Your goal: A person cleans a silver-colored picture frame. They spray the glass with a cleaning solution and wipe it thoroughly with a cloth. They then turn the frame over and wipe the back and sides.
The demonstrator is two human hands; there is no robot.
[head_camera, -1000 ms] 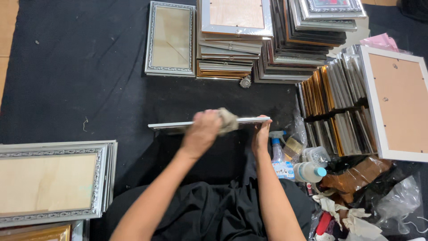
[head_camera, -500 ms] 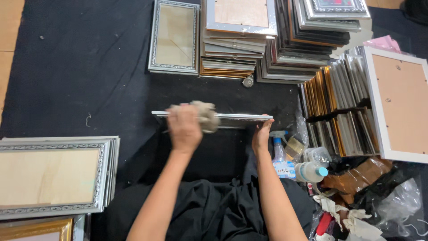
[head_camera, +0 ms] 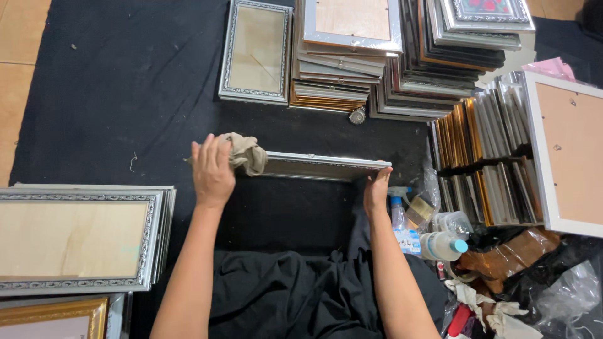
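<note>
A silver picture frame (head_camera: 320, 166) stands on edge on the black mat in front of me. My left hand (head_camera: 212, 171) grips a crumpled beige cloth (head_camera: 246, 152) pressed against the frame's left end. At the frame's right end, my right hand (head_camera: 377, 191) holds the frame upright, with the fingers on its corner. My black-clothed lap lies below the frame.
A stack of silver frames (head_camera: 81, 235) lies at the left, a single frame (head_camera: 256, 50) and tall frame stacks (head_camera: 352, 56) at the back. Upright frames (head_camera: 483, 160) and a white frame (head_camera: 568, 150) crowd the right. Spray bottles (head_camera: 440, 242) and bags lie beside my right arm.
My left hand has slid the cloth leftwards along the frame's top edge, from near its right end to its left end. The right hand has stayed on the right corner.
</note>
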